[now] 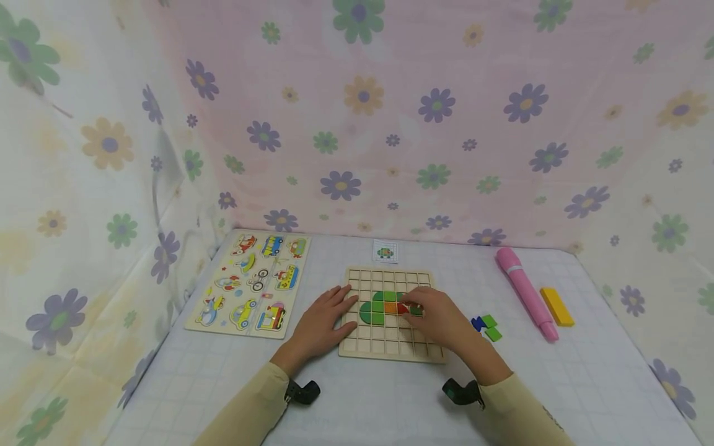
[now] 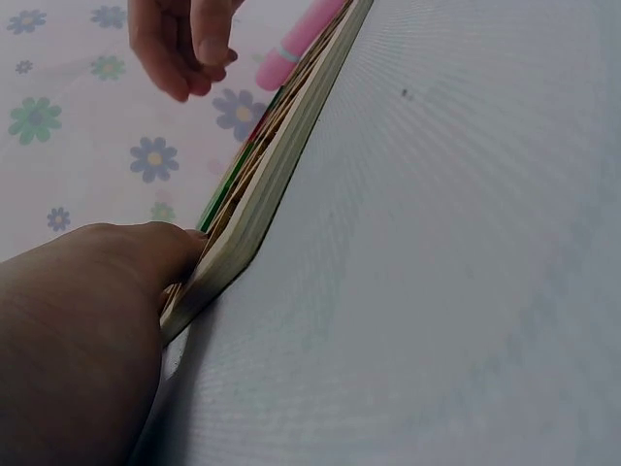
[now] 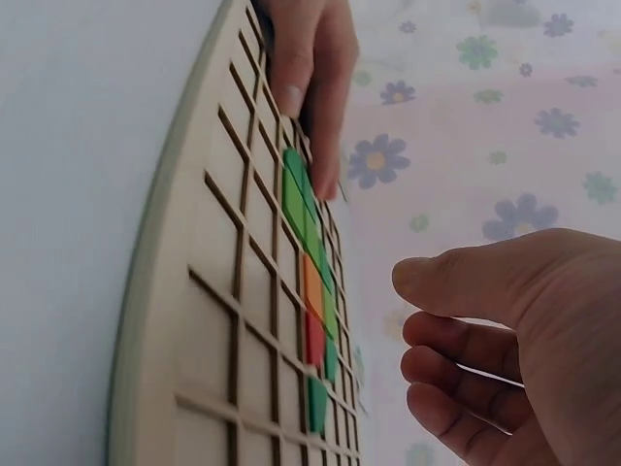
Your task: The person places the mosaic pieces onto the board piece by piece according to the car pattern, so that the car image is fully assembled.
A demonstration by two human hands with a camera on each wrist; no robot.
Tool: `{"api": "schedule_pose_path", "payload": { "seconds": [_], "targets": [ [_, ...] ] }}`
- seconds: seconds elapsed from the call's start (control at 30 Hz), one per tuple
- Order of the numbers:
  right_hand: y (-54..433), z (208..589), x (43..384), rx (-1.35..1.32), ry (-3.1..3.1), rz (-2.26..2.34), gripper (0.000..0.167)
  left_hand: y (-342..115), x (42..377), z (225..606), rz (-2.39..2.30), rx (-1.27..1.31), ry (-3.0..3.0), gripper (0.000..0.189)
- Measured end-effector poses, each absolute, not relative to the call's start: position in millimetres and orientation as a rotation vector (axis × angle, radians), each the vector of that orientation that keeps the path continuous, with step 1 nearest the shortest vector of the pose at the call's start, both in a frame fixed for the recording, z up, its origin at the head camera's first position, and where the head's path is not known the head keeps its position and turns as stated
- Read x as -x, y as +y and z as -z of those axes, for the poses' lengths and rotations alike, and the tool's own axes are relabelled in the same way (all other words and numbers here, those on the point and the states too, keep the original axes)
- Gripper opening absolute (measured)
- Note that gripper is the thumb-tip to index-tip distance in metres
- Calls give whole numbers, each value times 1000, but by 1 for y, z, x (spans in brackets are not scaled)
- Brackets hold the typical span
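A wooden grid board [image 1: 390, 347] lies on the table, with green tiles [image 1: 377, 318], an orange tile [image 1: 390, 308] and a red tile [image 1: 401, 308] in its middle cells. My left hand [image 1: 323, 322] rests along the board's left edge, fingers spread and fairly straight, the thumb at the rim in the left wrist view. Over the right half of the board is my right hand [image 1: 437, 316], hiding some cells in the head view. The right wrist view shows its loosely curled fingers [image 3: 451, 335] raised off the tiles, with nothing between thumb and fingertips.
Loose green tiles [image 1: 493, 334] and dark blue pieces [image 1: 478, 323] lie right of the board. Farther right are a pink cylinder [image 1: 527, 291] and a yellow block [image 1: 556, 306]. A vehicle picture puzzle [image 1: 248, 285] sits at left. Behind the board is a small pattern card [image 1: 385, 252].
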State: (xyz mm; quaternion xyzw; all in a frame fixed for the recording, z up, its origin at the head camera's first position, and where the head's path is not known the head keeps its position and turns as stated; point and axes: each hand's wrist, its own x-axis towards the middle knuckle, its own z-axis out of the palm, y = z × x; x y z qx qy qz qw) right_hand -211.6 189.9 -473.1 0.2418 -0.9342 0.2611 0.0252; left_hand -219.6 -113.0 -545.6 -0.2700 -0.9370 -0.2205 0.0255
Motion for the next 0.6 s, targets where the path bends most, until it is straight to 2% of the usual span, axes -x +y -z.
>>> {"api": "schedule_pose_path", "payload": {
  "seconds": [0.6],
  "targets": [
    [265,451,198,-631,-2838,-706,34,-113,218,544,692,841,-2881,63]
  ]
}}
